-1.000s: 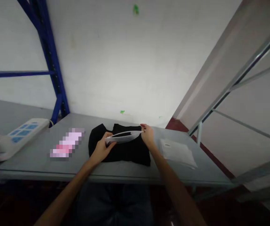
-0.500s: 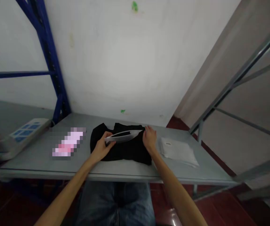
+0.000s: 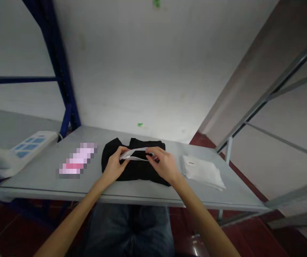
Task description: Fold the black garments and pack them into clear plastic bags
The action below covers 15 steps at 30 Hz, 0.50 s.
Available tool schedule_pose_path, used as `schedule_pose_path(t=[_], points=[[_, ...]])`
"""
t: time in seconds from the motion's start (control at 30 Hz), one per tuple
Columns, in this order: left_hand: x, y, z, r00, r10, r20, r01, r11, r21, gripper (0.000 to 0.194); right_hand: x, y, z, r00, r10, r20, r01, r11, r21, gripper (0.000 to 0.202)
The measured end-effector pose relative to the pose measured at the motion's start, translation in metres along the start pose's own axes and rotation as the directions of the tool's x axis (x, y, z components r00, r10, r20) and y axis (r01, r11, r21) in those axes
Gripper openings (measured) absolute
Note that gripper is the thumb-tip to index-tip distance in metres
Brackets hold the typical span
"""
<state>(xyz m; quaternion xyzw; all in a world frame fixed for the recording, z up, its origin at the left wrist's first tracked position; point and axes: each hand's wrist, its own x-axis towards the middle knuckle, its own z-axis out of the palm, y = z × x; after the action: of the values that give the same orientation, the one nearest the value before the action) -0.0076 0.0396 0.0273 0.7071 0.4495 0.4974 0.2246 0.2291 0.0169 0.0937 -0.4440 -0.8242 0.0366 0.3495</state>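
Note:
A folded black garment (image 3: 139, 173) lies on the grey table near its front edge. Over it a white strip-like piece (image 3: 134, 156), perhaps a bag's opening, is spread apart, with black showing inside. My left hand (image 3: 115, 162) pinches the left end of the white piece. My right hand (image 3: 162, 162) has its fingers closed at the right end, over the black area; its fingertips partly cover what they grip.
A stack of clear-white plastic bags (image 3: 203, 172) lies on the table (image 3: 177, 196) to the right. At the left are a pixelated pink item (image 3: 77, 160) and a white power strip (image 3: 32, 146). Blue (image 3: 58, 64) and grey (image 3: 265, 98) metal frames flank the table.
My right hand has moved left from the garment's right side to the white piece. The white piece's right end now sits closer to my left hand.

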Motion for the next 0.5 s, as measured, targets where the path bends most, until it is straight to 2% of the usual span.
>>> schedule_pose_path(t=[0.07,0.17,0.23,0.3,0.37,0.5], points=[[0.001,0.0,-0.001,1.0,0.011,0.005,-0.011,1.0,0.01,0.025,-0.003,-0.001,-0.003,0.998,-0.037,0.056,0.039,0.999,-0.024,0.028],[0.001,-0.002,-0.001,0.999,0.042,0.015,-0.042,0.999,0.006,0.025,-0.006,-0.004,-0.001,0.988,-0.068,0.14,0.087,0.987,-0.133,0.055],[0.001,-0.003,0.001,0.998,0.058,0.017,-0.058,0.998,0.014,0.024,-0.005,-0.004,0.004,0.985,-0.079,0.154,0.111,0.971,-0.213,0.066],[0.001,-0.003,0.002,0.997,0.071,0.028,-0.072,0.997,0.035,0.023,-0.003,-0.004,0.012,0.989,-0.074,0.129,0.108,0.955,-0.276,0.062],[0.001,-0.004,0.003,0.997,0.075,0.033,-0.077,0.995,0.062,0.024,0.0,-0.003,0.019,0.993,-0.056,0.1,0.084,0.949,-0.305,0.05],[0.002,-0.004,-0.004,0.995,0.09,0.045,-0.094,0.99,0.104,0.027,0.003,0.0,0.023,0.996,-0.03,0.079,0.051,0.961,-0.271,0.036]])
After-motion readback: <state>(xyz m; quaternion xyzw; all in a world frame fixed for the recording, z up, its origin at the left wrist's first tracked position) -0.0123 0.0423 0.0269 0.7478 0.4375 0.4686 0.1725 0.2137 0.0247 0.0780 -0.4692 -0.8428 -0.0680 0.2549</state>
